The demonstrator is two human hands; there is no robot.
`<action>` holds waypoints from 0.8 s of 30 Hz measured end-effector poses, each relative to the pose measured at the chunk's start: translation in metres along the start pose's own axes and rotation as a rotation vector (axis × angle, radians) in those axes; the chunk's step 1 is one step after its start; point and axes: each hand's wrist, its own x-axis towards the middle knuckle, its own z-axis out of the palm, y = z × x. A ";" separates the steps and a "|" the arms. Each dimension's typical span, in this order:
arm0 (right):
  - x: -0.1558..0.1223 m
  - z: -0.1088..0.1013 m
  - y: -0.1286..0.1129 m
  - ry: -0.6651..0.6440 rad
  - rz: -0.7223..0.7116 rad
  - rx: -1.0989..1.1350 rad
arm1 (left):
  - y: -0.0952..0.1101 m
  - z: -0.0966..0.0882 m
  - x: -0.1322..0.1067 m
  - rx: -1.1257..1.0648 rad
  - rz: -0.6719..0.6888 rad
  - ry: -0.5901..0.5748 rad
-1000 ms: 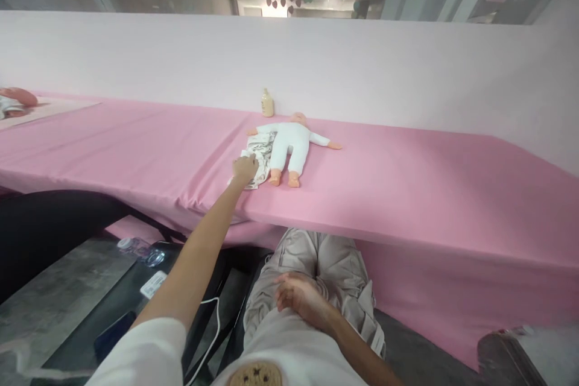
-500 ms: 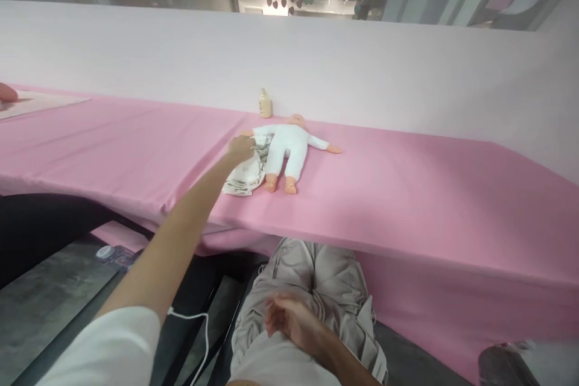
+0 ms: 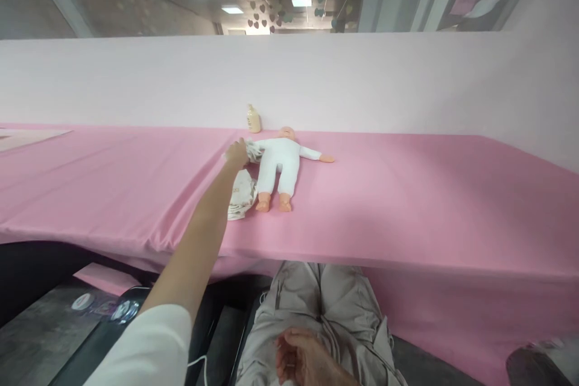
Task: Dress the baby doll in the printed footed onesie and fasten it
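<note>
On the pink-covered table, my left hand (image 3: 237, 154) is closed on a bunched white patterned cloth (image 3: 254, 151), beside the doll's outstretched arm. A folded white printed cloth (image 3: 243, 195) lies just below, next to the doll's leg; whether the two are one piece I cannot tell. The baby doll (image 3: 281, 160) lies on its back in a white suit, arms spread, feet toward me. My left hand hides its arm's end on that side. Over my lap rests my right hand (image 3: 301, 354), palm turned up, fingers loosely curled and nothing visible in it.
A cream pump bottle (image 3: 253, 119) stands behind the doll, near the white wall (image 3: 362, 84). Pink cloth (image 3: 407, 205) covers the table and hangs over its front edge. A pale sheet (image 3: 31, 137) lies far left. Black chairs and a clear bottle (image 3: 94, 303) are low on the left.
My left hand has pulled part of the cloth up into a bunch by the doll's arm. The view has tilted up slightly. My right hand stays over my lap.
</note>
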 end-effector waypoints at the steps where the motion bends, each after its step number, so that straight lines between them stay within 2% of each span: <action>1: 0.000 0.000 0.001 0.002 0.000 0.006 | -0.003 -0.013 0.008 0.023 -0.104 0.031; 2: 0.000 -0.001 0.001 -0.004 -0.005 0.009 | -0.006 -0.028 0.015 0.044 -0.204 0.070; 4: -0.002 -0.001 -0.001 -0.035 -0.025 0.009 | -0.007 -0.059 0.026 0.058 -0.260 0.151; 6: -0.005 0.001 -0.011 -0.071 -0.067 -0.009 | 0.001 -0.087 0.020 0.031 -0.220 0.320; 7: -0.008 0.003 -0.021 -0.085 -0.094 -0.021 | 0.009 -0.097 0.008 0.017 -0.152 0.377; 8: -0.012 0.006 -0.033 -0.090 -0.123 -0.026 | 0.020 -0.103 -0.011 -0.005 -0.074 0.416; 10: -0.022 0.013 -0.064 -0.115 -0.198 0.018 | 0.053 -0.102 -0.072 -0.044 0.072 0.456; 12: -0.037 0.019 -0.097 -0.142 -0.325 0.131 | 0.095 -0.084 -0.154 -0.071 0.216 0.460; 13: -0.045 0.021 -0.111 -0.102 -0.425 0.177 | 0.117 -0.071 -0.196 -0.096 0.350 0.468; 15: -0.064 0.022 -0.129 0.069 -0.567 0.194 | 0.157 -0.043 -0.271 -0.272 0.697 0.371; 16: -0.073 0.020 -0.132 0.185 -0.587 0.173 | 0.173 -0.031 -0.299 -0.344 0.720 0.267; 18: -0.088 0.016 -0.130 0.401 -0.587 0.117 | 0.195 -0.015 -0.333 -0.462 0.667 0.142; 21: -0.101 0.002 -0.129 0.632 -0.637 0.093 | 0.208 -0.014 -0.342 -0.563 0.701 -0.076; 23: -0.110 -0.015 -0.145 0.742 -0.714 0.081 | 0.208 -0.022 -0.338 -0.597 0.754 -0.226; 24: -0.115 -0.027 -0.161 0.789 -0.766 0.041 | 0.207 -0.026 -0.337 -0.619 0.756 -0.291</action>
